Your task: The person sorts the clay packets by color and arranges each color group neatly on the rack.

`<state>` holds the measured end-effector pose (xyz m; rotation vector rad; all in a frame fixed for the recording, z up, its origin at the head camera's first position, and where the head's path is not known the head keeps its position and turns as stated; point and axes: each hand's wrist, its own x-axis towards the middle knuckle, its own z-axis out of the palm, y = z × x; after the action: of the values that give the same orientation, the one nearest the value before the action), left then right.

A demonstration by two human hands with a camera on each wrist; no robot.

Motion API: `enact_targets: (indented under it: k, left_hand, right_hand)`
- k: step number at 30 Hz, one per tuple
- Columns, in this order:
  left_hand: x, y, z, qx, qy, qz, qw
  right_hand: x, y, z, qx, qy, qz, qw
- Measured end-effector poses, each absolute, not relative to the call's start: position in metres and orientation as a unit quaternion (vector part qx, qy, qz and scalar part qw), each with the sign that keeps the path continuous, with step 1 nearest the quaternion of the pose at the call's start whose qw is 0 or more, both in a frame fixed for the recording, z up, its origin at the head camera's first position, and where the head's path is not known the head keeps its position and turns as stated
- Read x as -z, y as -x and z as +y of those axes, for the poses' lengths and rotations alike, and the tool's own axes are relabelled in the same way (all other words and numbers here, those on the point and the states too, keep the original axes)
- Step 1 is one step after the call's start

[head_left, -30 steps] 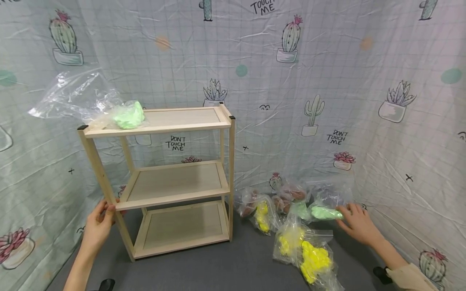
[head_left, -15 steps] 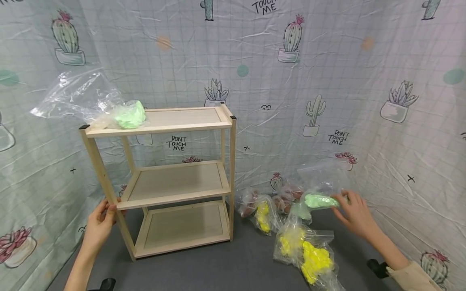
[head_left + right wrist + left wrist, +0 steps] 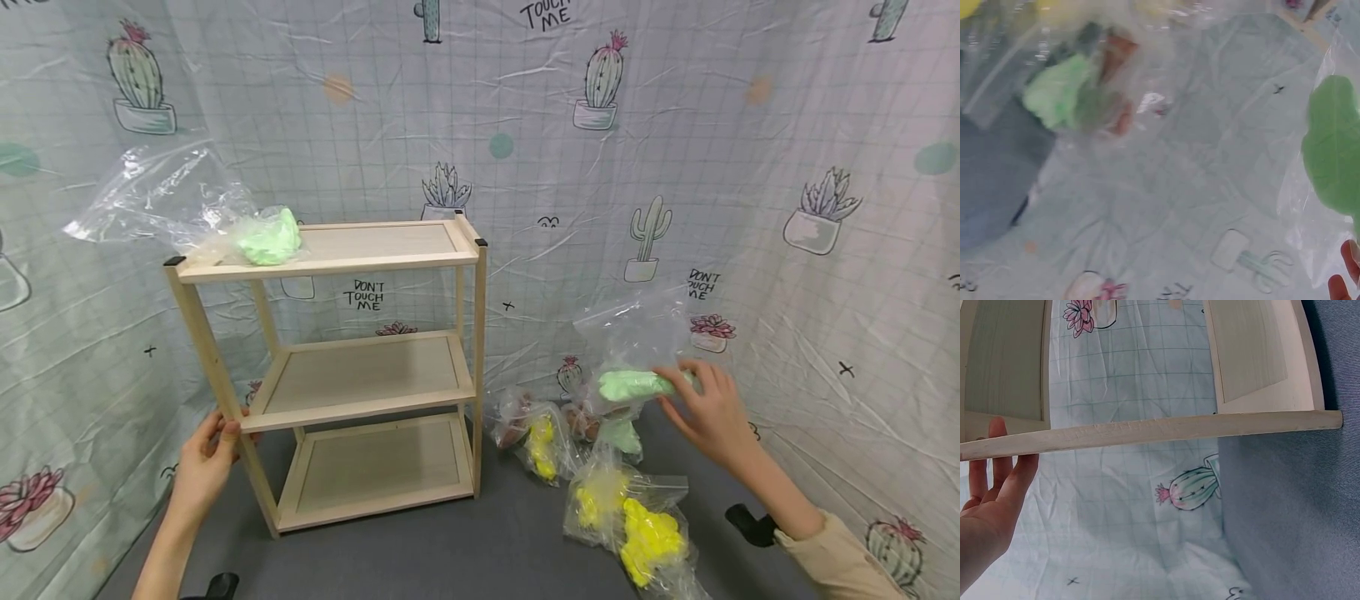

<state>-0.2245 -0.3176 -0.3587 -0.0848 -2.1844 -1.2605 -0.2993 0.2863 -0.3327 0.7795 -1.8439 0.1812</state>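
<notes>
Yellow bags, brown bags between wooden rack and right hand, fingers pinching green bag; left hand grips rack post; backdrop reads "DON'T TOUCH ME"

the right hand has lifted the bag of green clay off the worktop and carried it towards eleven o'clock. the sleeve and black wrist strap have shifted the same way. a second ago the lifted clay lay at three o'clock from the other green lump; now it is near its twelve o'clock. the bag now covers part of the brown clay and some wall lettering.
</notes>
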Motion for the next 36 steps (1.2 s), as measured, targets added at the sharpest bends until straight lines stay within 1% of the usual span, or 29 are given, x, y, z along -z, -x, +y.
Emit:
enact_targets:
  k: [7, 21, 30, 31, 36]
  left_hand:
    - [0.359, 0.224, -0.319, 0.473, 0.03, -0.827, 0.303]
    - [0.357, 0.225, -0.318, 0.477, 0.035, -0.824, 0.304]
    - [0.359, 0.225, -0.317, 0.471, 0.033, -0.827, 0.305]
    - [0.38, 0.242, -0.337, 0.498, 0.061, -0.811, 0.301]
    - [0.384, 0.246, -0.342, 0.506, 0.065, -0.806, 0.3]
  right_hand:
    - [0.309, 0.298, 0.27, -0.084, -0.324, -0.762, 0.554]
    - [0.239, 0.292, 0.228, -0.108, -0.315, -0.727, 0.6]
    - [0.21, 0.294, 0.201, -0.142, -0.317, -0.704, 0.619]
    - [0.207, 0.294, 0.198, -0.147, -0.316, -0.701, 0.622]
    - [0.191, 0.296, 0.181, -0.164, -0.306, -0.683, 0.643]
